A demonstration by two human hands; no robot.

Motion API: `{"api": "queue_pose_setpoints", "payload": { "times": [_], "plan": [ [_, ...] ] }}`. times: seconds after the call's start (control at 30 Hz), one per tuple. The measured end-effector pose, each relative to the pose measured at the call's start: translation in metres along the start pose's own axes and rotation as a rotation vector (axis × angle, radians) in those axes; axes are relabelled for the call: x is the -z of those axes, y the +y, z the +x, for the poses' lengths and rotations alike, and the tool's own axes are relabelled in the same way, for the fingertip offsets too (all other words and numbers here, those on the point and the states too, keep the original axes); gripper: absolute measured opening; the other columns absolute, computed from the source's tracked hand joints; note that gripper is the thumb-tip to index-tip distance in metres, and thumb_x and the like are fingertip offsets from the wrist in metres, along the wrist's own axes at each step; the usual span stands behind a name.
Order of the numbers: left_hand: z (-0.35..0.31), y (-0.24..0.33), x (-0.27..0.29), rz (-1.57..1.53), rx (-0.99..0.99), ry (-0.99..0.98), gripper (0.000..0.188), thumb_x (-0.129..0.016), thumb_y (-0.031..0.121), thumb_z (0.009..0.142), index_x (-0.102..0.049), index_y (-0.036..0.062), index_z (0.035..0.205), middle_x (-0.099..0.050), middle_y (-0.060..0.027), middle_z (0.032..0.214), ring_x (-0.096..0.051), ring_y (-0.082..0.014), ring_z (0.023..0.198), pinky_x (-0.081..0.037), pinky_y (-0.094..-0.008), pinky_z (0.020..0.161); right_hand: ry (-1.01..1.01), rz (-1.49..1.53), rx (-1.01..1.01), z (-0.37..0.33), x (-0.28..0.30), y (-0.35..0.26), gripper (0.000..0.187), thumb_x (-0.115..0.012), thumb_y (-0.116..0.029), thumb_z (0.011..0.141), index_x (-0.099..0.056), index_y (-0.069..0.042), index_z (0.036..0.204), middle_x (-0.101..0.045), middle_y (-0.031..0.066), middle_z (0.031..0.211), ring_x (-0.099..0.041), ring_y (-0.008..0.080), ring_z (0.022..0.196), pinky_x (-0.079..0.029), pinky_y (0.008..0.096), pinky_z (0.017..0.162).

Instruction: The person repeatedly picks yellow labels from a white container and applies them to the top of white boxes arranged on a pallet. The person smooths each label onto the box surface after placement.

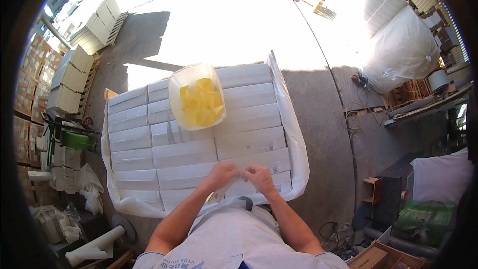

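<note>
White boxes (199, 162), long and flat, lie packed in tight rows on a stack lined with a clear plastic sheet (295, 144), whose edge stands up along the right side and droops at the near-left corner. On the far rows sits an open clear bag (175, 89) holding yellow pieces (201, 102), well apart from both hands. The left hand (223, 173) and the right hand (259, 175) meet over the nearest row, fingers curled and tips pressed together as if pinching something small between them.

To do this well, I judge the hands should stay low over the boxes, so that anything slipping lands on the stack and not on the concrete floor (328, 134), and the pinch should be light and even from both sides.

Whatever is pinched is too small and too covered by the fingers to make out; I cannot tell whether it is film, tape or a label. The near edge of the stack is hidden by the person's forearms and grey shirt (234, 239). Bright sun washes out the far ground, and the wrapped bales (398, 50) at right are partly lost in glare.
</note>
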State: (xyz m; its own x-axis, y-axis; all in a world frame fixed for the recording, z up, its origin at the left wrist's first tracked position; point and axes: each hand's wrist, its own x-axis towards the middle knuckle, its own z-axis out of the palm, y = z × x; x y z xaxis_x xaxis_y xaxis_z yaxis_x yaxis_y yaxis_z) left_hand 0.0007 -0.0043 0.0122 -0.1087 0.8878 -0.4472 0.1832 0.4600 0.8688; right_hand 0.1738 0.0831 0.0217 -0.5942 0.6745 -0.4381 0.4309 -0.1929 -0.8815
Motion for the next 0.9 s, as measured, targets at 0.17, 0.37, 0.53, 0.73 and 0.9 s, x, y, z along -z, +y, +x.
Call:
{"api": "queue_pose_setpoints", "payload": {
  "times": [0.17,0.37,0.53,0.73,0.9],
  "plan": [
    [-0.004,0.01,-0.002,0.182,-0.108,0.031,0.019,-0.062,0.019,0.09,-0.069,0.0025,0.096,-0.066,-0.0108,0.084,-0.062,-0.0199,0.077,-0.049,-0.0332,0.072,0.077,-0.098,0.063,-0.002,-0.008,0.008,0.02,-0.065,-0.02,0.081,-0.071,-0.001,0.084,-0.067,0.0047,0.064,-0.061,0.0088,0.058,-0.048,0.0269,0.056],
    [-0.005,0.015,-0.003,0.188,-0.153,-0.009,0.018,-0.062,0.018,0.091,-0.07,0.0033,0.095,-0.065,-0.0111,0.086,-0.062,-0.0224,0.079,-0.049,-0.0339,0.073,0.149,-0.122,0.067,-0.006,-0.013,0.009,0.019,-0.064,-0.02,0.081,-0.069,-0.001,0.082,-0.066,0.0075,0.062,-0.061,0.0116,0.057,-0.048,0.0287,0.056],
    [-0.002,0.011,-0.004,0.218,-0.213,0.006,0.019,-0.061,0.02,0.092,-0.07,0.0038,0.097,-0.066,-0.0095,0.085,-0.062,-0.021,0.077,-0.05,-0.0329,0.072,0.158,-0.138,0.051,-0.006,-0.014,0.009,0.02,-0.064,-0.021,0.082,-0.069,-0.002,0.084,-0.065,0.0071,0.061,-0.061,0.0112,0.055,-0.048,0.0285,0.054],
    [0.0,0.004,0.009,-0.134,0.144,-0.044,0.025,-0.06,0.026,0.093,-0.07,0.0044,0.1,-0.067,-0.0037,0.083,-0.062,-0.013,0.068,-0.05,-0.0298,0.062,0.023,0.248,-0.087,-0.006,-0.004,0.001,0.02,-0.058,-0.017,0.09,-0.07,-0.001,0.095,-0.069,0.0046,0.073,-0.063,0.0077,0.063,-0.046,0.0225,0.054],
    [-0.001,0.004,0.014,-0.355,0.207,-0.076,0.026,-0.061,0.027,0.092,-0.07,0.0052,0.102,-0.066,-0.0038,0.083,-0.061,-0.011,0.067,-0.049,-0.0281,0.059,0.002,0.291,-0.106,-0.011,0.001,-0.017,0.022,-0.058,-0.015,0.092,-0.071,0.0,0.101,-0.07,0.0054,0.08,-0.064,0.0079,0.069,-0.047,0.0216,0.055]
  ]
}}
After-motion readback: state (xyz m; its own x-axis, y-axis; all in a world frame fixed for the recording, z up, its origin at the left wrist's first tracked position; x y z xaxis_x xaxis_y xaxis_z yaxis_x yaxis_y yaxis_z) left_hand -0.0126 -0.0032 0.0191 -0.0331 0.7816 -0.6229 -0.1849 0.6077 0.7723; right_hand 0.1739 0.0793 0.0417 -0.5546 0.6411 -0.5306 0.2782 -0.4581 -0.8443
